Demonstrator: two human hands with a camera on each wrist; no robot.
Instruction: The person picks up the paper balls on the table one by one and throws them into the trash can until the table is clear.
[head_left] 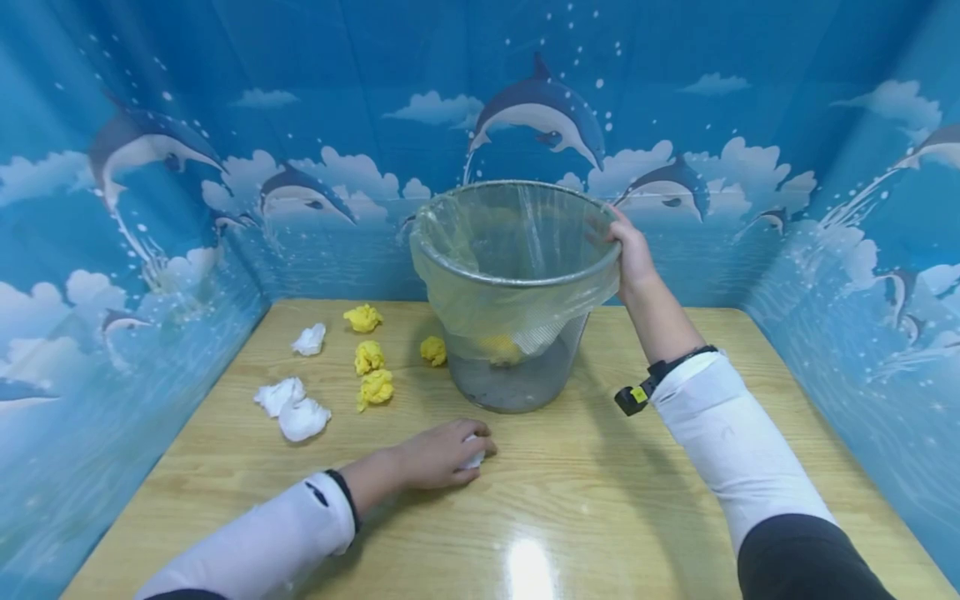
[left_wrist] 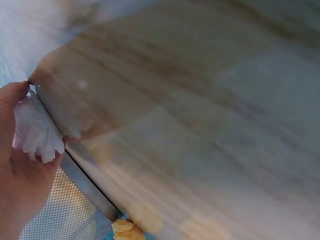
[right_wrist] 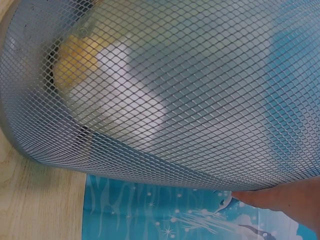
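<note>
A smooth blue sheet (head_left: 360, 75) printed with dolphins and clouds stands behind the table (head_left: 562, 500), whose surface has pale, glossy wood grain. Near the middle of the table's far edge is a round, tapering wire-mesh bin (head_left: 498, 387), lined with a thin, wrinkled translucent bag (head_left: 517, 308) folded over its rim; crumpled yellow and white shapes show inside, probably paper, though mesh and film blur them. The right hand (head_left: 630, 248) has its fingers curled over the rim on the side toward the table's right edge. The left hand (head_left: 444, 454), resting toward the near edge, has its fingers bent around a soft white wad (head_left: 474, 454). Toward the left edge lie loose white lumps (head_left: 303, 419); between them and the bin sit four tightly creased yellow balls (head_left: 376, 388).
</note>
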